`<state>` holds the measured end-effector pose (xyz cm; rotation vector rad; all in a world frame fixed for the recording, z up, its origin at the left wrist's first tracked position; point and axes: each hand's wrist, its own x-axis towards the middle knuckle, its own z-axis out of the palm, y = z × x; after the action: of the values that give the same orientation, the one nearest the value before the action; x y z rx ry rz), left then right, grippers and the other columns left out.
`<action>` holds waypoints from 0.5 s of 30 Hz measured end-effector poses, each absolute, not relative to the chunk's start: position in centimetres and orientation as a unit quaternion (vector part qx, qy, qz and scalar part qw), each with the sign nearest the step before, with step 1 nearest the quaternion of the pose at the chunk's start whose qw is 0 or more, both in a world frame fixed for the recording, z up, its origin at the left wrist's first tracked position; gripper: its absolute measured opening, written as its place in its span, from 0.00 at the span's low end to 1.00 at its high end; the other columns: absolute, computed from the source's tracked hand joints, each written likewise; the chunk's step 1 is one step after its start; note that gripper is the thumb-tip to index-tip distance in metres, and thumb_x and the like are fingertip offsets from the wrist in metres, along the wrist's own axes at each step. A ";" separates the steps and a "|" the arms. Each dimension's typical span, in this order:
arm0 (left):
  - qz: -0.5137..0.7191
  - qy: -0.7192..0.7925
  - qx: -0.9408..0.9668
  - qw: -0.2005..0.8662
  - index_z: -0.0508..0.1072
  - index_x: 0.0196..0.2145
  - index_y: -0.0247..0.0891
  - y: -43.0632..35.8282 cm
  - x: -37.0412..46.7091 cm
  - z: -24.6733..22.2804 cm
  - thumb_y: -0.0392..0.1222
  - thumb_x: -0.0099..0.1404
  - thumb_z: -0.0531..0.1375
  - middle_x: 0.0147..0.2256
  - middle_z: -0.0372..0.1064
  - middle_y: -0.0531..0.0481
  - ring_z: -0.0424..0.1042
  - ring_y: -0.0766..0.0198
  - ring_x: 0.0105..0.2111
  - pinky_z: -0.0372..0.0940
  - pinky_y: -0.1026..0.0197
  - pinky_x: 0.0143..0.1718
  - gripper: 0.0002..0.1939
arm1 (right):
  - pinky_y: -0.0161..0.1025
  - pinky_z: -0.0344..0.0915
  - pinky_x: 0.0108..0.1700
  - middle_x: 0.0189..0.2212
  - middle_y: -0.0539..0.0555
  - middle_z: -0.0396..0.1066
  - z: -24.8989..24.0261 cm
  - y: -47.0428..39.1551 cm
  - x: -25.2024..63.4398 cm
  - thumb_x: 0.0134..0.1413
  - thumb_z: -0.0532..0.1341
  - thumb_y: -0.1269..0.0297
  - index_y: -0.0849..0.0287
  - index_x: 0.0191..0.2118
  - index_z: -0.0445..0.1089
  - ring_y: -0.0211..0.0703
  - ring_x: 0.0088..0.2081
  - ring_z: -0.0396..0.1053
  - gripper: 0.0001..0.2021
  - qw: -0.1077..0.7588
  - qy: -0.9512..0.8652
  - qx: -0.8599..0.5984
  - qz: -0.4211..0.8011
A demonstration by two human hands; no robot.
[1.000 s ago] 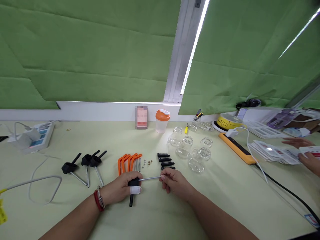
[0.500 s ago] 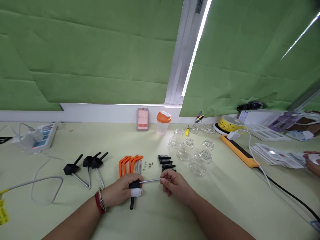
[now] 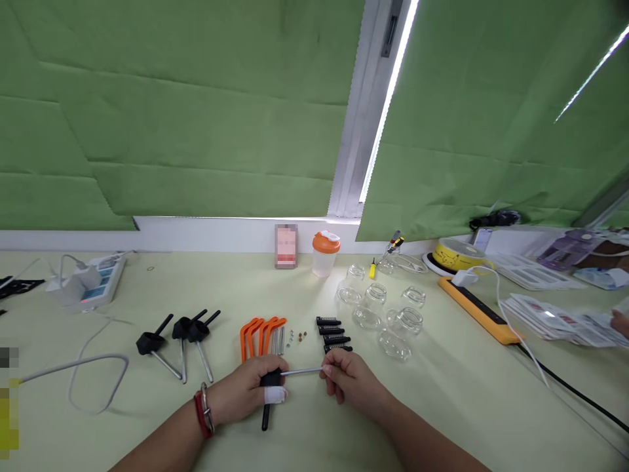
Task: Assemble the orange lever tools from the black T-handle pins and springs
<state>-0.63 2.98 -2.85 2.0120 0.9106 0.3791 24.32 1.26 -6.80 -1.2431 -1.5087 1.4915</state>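
Note:
My left hand [image 3: 250, 388], with a white wrap on its thumb, is closed around a black plastic piece [image 3: 266, 413]. A black arm of that piece sticks out below the fingers. From it a thin metal rod [image 3: 301, 372] points right, and the fingertips of my right hand [image 3: 346, 379] pinch its far end. Just beyond my left hand lie several orange cranked handles [image 3: 260, 328] and thin metal pins [image 3: 278, 341]. Tiny brass and silvery pieces [image 3: 301, 337] are beside them. Several black ridged parts [image 3: 334, 331] lie in a column above my right hand.
Three similar black pieces with rods [image 3: 183, 328] lie left. Clear glass vessels [image 3: 373, 305] stand right of centre. Behind are an orange-lidded cup [image 3: 325, 254] and a phone [image 3: 285, 246]. An orange power strip [image 3: 479, 311] lies right, a white one [image 3: 104, 280] left. Another person's hand [image 3: 620, 322] shows at right.
The whole view has shifted, so everything sits slightly lower and further right. Both hands keep the same hold on the black piece and its rod. The other person's hand shows less at the right edge.

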 end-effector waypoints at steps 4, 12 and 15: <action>0.224 0.385 0.845 0.298 0.69 0.41 0.40 3.3 -2.2 -1.5 0.45 0.63 0.57 0.36 0.68 0.48 0.67 0.60 0.36 0.62 0.61 0.39 0.10 | 0.30 0.58 0.21 0.20 0.48 0.63 -6.7 1.0 24.2 0.58 0.53 0.51 0.60 0.32 0.63 0.32 0.21 0.59 0.16 0.359 -0.586 -0.459 0.563; 0.214 0.659 0.718 -0.065 0.73 0.36 0.36 6.6 -9.4 -0.4 0.48 0.60 0.54 0.41 0.67 0.42 0.66 0.49 0.41 0.60 0.51 0.44 0.15 | 0.31 0.58 0.22 0.23 0.50 0.64 -7.0 1.0 24.5 0.60 0.48 0.46 0.61 0.33 0.64 0.33 0.22 0.60 0.21 0.341 -0.607 -0.455 0.555; 0.162 0.668 0.722 -0.071 0.74 0.35 0.35 7.2 -9.7 -1.5 0.48 0.59 0.54 0.41 0.67 0.42 0.65 0.49 0.42 0.60 0.51 0.45 0.15 | 0.31 0.58 0.23 0.21 0.49 0.63 -6.9 1.0 24.6 0.60 0.48 0.46 0.61 0.32 0.64 0.33 0.21 0.60 0.22 0.331 -0.610 -0.461 0.553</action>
<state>-9.69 7.25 -1.46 2.3779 2.2002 0.5339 24.57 0.96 -6.92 -1.2053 -1.5931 1.4456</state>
